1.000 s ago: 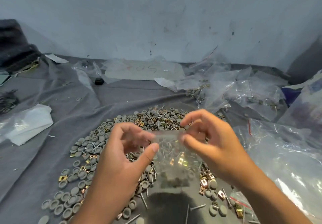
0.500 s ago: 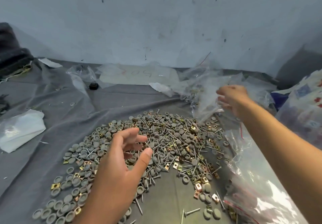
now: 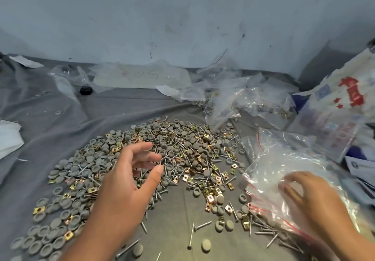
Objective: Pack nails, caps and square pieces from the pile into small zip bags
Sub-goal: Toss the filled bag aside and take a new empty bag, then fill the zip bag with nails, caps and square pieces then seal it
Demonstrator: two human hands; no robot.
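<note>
over pile [image 3: 162, 159] — left hand [image 3: 129, 181] cupped

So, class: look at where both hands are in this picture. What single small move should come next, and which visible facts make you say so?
Probably the right hand should pinch one empty zip bag from the bag stack it rests on. The left hand hovers over the pile, fingers loosely curled and holding nothing, and neither hand holds a bag to fill.

Single head-worn view, forward and down, close over the pile [image 3: 162, 159]
</note>
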